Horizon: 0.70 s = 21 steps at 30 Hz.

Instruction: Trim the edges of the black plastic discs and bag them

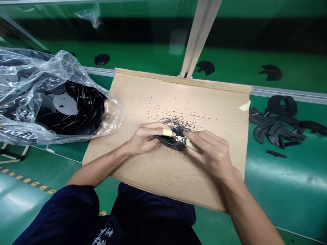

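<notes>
At the middle of the cardboard sheet (153,166), my left hand (145,137) is closed on the near edge of a round black plastic disc (170,143). Yellow tape wraps one of its fingers. My right hand (211,149) grips small nippers (181,139) with a silver head, which meets the disc's right side. The nippers' handles are mostly hidden by my fingers. Just beyond the disc lies a heap of tiny black bits (177,124), scattered outward over the cardboard.
A clear plastic bag (61,61) at left holds many black discs (65,103). Curved black pieces (278,131) are piled on the green surface at right. More black pieces (206,67) lie beyond the metal rail, near an upright metal post (196,37).
</notes>
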Available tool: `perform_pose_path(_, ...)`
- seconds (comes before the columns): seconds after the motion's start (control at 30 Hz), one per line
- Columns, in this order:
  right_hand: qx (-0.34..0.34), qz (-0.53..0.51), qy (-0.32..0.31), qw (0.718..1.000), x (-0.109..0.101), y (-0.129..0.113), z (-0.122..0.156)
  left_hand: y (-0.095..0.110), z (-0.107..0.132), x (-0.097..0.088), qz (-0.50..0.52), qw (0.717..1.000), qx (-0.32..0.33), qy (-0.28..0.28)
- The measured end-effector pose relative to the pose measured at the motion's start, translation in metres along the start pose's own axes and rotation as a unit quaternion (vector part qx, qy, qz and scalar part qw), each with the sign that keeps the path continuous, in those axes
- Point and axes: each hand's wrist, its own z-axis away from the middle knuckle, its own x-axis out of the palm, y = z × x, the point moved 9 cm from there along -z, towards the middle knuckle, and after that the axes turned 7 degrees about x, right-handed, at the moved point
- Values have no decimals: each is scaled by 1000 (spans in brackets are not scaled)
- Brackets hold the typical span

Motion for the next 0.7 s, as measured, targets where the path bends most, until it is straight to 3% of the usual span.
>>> perform_pose_path(0.13, 43, -108, 23, 993, 0, 11, -3, -2, -3, -4, -10, 999, -29, -16)
perform_pose_path(0.3, 41, 85, 48, 994, 1, 16, -3, -5, -5, 5, -14, 996, -59, -64)
perform_pose_path(0.43, 27, 102, 51, 993, 2, 14, -3, -11, -5, 4, -11, 994, -100, -50)
perform_pose_path(0.57, 56, 96, 99, 989, -6, 22, -2, -33, -21, -27, 0, 988, -156, 12)
perform_pose_path(0.7, 54, 107, 120, 986, -8, 25, -1, -72, -74, -69, -141, 979, -145, -7)
